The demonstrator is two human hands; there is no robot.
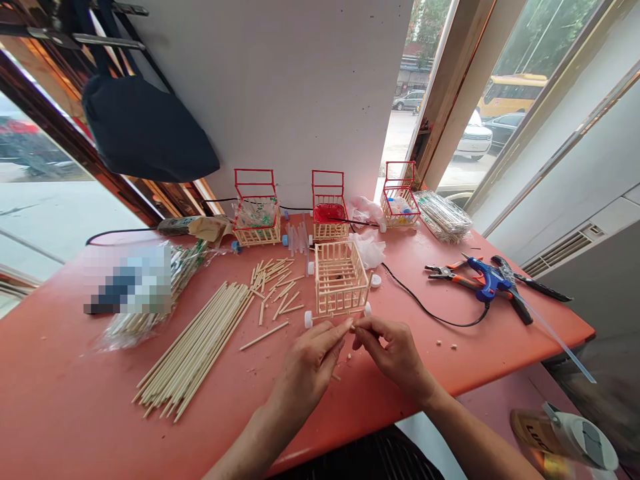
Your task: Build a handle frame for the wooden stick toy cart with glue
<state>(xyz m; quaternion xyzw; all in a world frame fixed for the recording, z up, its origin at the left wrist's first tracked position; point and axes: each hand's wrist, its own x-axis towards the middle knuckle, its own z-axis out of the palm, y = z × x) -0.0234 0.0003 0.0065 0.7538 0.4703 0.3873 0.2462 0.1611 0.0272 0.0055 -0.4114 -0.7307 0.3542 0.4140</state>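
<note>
Just in front of the pale wooden-stick cart [340,277], my left hand [315,350] and my right hand [393,347] meet with closed fingers. Between their fingertips shows the pale end of a short wooden stick [353,327]; the fingers hide most of it. The cart is an open basket of sticks with white bottle-cap wheels [308,320]. Left of my hands, a single stick [264,336] lies near many short cut sticks [280,287] and a bundle of long sticks [195,353].
Three red-trimmed carts [257,223] stand along the wall. At right lie a blue glue gun [487,280], pliers [453,275] and cutters [530,283]. A black cord [425,310] crosses the red table [450,360]. Bagged sticks [137,327] lie left; a jug [565,437] stands below right.
</note>
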